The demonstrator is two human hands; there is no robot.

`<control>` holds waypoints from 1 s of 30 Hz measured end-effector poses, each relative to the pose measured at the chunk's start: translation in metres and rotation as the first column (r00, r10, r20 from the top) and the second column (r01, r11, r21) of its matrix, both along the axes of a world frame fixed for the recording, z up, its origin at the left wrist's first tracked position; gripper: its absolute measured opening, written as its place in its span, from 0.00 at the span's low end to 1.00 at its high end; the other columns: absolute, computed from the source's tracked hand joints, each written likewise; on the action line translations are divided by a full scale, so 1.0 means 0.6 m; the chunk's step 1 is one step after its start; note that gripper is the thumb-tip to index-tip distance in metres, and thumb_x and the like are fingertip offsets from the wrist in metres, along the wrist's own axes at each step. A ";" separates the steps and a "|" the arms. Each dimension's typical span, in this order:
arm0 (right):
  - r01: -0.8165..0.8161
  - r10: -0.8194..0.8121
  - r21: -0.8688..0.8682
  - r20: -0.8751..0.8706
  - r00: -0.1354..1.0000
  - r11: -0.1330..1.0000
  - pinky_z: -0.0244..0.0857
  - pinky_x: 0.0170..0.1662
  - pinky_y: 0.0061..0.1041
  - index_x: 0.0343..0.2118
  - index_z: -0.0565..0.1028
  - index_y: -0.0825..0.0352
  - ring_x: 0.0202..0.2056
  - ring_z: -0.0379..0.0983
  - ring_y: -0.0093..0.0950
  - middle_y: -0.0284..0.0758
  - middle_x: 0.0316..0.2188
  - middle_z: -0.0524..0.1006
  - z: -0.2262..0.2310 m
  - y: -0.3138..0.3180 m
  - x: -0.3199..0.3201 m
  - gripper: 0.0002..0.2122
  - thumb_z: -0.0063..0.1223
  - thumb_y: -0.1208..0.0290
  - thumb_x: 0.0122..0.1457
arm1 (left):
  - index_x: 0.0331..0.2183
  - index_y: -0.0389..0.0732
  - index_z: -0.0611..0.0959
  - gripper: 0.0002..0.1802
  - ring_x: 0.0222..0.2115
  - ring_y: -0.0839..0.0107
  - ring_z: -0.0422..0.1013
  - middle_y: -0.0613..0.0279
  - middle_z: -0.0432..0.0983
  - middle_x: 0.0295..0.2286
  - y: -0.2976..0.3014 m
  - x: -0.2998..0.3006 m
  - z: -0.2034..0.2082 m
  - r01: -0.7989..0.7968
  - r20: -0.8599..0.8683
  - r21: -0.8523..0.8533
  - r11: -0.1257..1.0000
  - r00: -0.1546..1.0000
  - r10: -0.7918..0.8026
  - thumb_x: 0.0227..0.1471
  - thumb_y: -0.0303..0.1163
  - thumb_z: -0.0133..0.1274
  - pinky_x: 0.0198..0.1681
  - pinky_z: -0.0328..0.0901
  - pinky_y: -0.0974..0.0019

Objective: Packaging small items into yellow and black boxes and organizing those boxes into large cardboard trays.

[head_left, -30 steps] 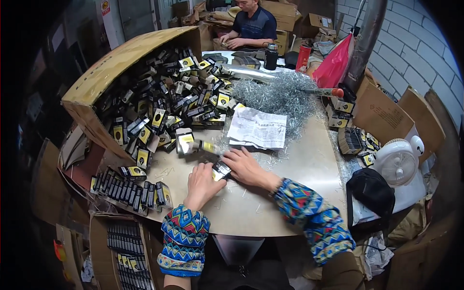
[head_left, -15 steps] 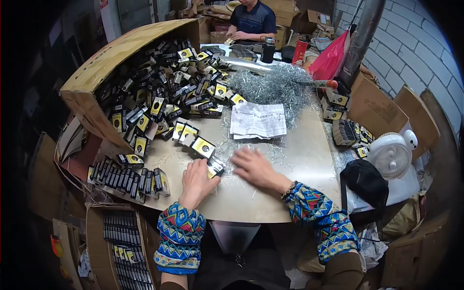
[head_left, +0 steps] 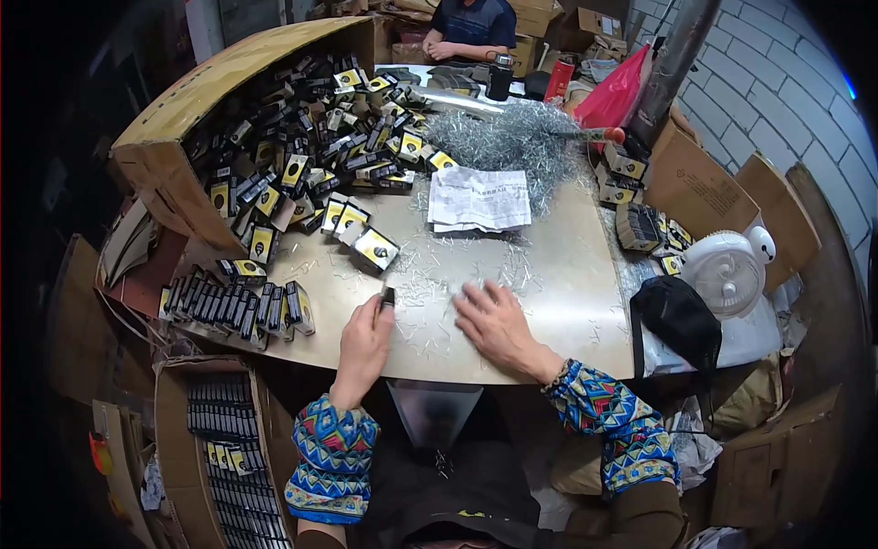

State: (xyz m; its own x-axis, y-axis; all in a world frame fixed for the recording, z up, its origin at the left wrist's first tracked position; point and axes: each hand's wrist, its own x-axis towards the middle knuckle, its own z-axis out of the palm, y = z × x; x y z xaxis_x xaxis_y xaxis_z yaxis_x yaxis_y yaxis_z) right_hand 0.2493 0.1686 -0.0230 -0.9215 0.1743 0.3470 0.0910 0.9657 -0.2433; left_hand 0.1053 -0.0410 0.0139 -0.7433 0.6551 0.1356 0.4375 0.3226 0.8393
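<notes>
My left hand [head_left: 364, 343] is closed round a small black box [head_left: 388, 297], which is seen edge-on and mostly hidden by the fingers. On the tabletop to its right lies my right hand [head_left: 501, 328], palm down with fingers spread, touching loose thin silvery metal pins [head_left: 430, 297]. Just beyond the left hand stand a few black, white and yellow boxes [head_left: 375, 248] in a short row. A big tangled heap of the same pins [head_left: 512, 137] rises farther back, with a folded printed paper [head_left: 480, 199] in front of it.
A tipped carton [head_left: 155, 174] spills many small boxes at the left. Boxes stand in a row [head_left: 242, 306] by the left edge; an open carton [head_left: 169, 412] below holds more. A white fan [head_left: 725, 274] and black pouch [head_left: 679, 320] sit right. A person [head_left: 471, 32] sits opposite.
My left hand has drawn slightly nearer with the small box, away from the short row. My right hand has shifted right and nearer, across the pins. The whole view has tilted slightly.
</notes>
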 end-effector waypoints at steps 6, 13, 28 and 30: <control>-0.062 0.064 0.054 -0.037 0.997 0.997 0.50 0.62 0.51 0.51 0.73 0.65 0.63 0.54 0.47 0.42 0.58 0.67 -0.016 -0.019 0.014 0.16 0.49 0.65 0.63 | 0.44 0.36 0.75 0.19 0.29 0.68 0.76 0.57 0.77 0.34 -0.047 0.046 -0.009 -0.222 0.729 0.396 0.891 0.666 -0.158 0.61 0.43 0.48 0.31 0.74 0.61; -0.007 0.011 0.029 -0.143 0.990 1.000 0.51 0.64 0.39 0.53 0.71 0.67 0.61 0.60 0.44 0.47 0.56 0.68 -0.003 -0.022 0.012 0.17 0.51 0.67 0.62 | 0.44 0.39 0.76 0.15 0.33 0.67 0.77 0.61 0.79 0.36 -0.114 0.097 -0.044 -0.452 0.923 0.384 0.805 0.202 -0.327 0.59 0.38 0.51 0.37 0.75 0.58; -0.006 0.006 -0.008 0.014 1.000 1.000 0.48 0.63 0.49 0.58 0.63 0.72 0.63 0.54 0.47 0.51 0.61 0.60 -0.029 -0.161 -0.020 0.23 0.44 0.61 0.64 | 0.44 0.39 0.78 0.15 0.34 0.79 0.67 0.67 0.73 0.33 -0.194 0.247 -0.244 -0.132 0.911 -0.126 0.983 0.377 0.167 0.54 0.28 0.46 0.34 0.62 0.75; 0.047 -0.047 -0.064 -0.007 0.999 0.997 0.47 0.63 0.50 0.57 0.62 0.77 0.63 0.54 0.47 0.53 0.60 0.60 -0.024 -0.205 0.001 0.24 0.46 0.65 0.64 | 0.42 0.40 0.78 0.13 0.31 0.80 0.66 0.69 0.73 0.31 -0.188 0.259 -0.248 -0.169 0.929 -0.086 0.982 0.342 0.140 0.54 0.28 0.47 0.32 0.60 0.76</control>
State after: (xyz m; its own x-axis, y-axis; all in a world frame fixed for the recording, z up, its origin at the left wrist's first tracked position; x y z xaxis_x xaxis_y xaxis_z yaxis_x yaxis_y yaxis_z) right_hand 0.2499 0.0455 -0.0374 -0.9090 0.2392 0.3413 0.1337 0.9430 -0.3048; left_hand 0.2609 -0.1539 -0.1349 -0.4902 0.5219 -0.6981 -0.6807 0.2710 0.6806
